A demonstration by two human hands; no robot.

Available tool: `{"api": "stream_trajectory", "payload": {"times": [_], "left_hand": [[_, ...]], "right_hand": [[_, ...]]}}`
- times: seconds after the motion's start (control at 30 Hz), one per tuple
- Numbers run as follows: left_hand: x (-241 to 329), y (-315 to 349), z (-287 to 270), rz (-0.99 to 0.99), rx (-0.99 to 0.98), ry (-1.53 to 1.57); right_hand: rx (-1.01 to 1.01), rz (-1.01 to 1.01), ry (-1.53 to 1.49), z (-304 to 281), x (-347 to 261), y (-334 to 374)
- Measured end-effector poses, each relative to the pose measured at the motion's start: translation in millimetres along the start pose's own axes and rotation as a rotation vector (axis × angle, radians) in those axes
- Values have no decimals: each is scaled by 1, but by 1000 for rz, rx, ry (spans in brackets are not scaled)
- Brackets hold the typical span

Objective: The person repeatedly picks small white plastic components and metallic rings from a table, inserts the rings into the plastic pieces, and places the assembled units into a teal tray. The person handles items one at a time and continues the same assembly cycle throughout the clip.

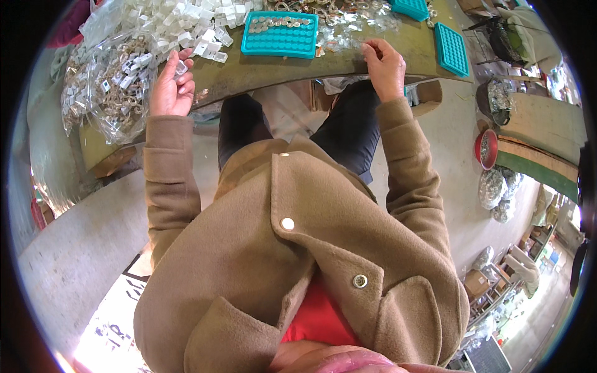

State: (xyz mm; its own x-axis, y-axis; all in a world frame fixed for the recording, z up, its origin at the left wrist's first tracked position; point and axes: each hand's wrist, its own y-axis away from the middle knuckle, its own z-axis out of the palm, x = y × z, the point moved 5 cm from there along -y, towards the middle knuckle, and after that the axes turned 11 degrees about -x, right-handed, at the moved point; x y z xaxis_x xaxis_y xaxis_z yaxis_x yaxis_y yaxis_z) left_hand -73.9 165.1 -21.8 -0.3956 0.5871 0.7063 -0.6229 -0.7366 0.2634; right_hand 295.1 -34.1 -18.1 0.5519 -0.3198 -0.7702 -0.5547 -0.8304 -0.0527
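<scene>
Over the left part of the table, my left hand point(173, 87) is curled around a small clear plastic box point(181, 68). My right hand point(385, 67) is at the table's near edge, its thumb and forefinger pinched together beside scattered small clear pieces point(341, 40); anything between those fingertips is too small to make out. Between the hands lies a teal tray point(280, 48) with rows of round hollows. Small round pieces point(281, 23) sit in its far rows. Beyond my left hand rises a heap of clear and white little plastic boxes point(211, 45).
At the left, a clear plastic bag point(118, 93) holds bracelet-like strings and small tagged items. Another teal tray point(452, 51) lies at the table's right end, and a third point(410, 7) farther back. A red bowl point(486, 149) and filled plastic bags point(495, 188) are off to the right.
</scene>
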Motion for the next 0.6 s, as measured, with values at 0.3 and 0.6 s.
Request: {"api": "stream_trajectory", "payload": {"times": [0.3,0.6], "left_hand": [[-6,9,25,51,-126,-76],[-28,16,44,-35,-137,-82]], "right_hand": [[42,-257,69,-4,-24,0],[-108,-193,52,25,-61,-26]]}}
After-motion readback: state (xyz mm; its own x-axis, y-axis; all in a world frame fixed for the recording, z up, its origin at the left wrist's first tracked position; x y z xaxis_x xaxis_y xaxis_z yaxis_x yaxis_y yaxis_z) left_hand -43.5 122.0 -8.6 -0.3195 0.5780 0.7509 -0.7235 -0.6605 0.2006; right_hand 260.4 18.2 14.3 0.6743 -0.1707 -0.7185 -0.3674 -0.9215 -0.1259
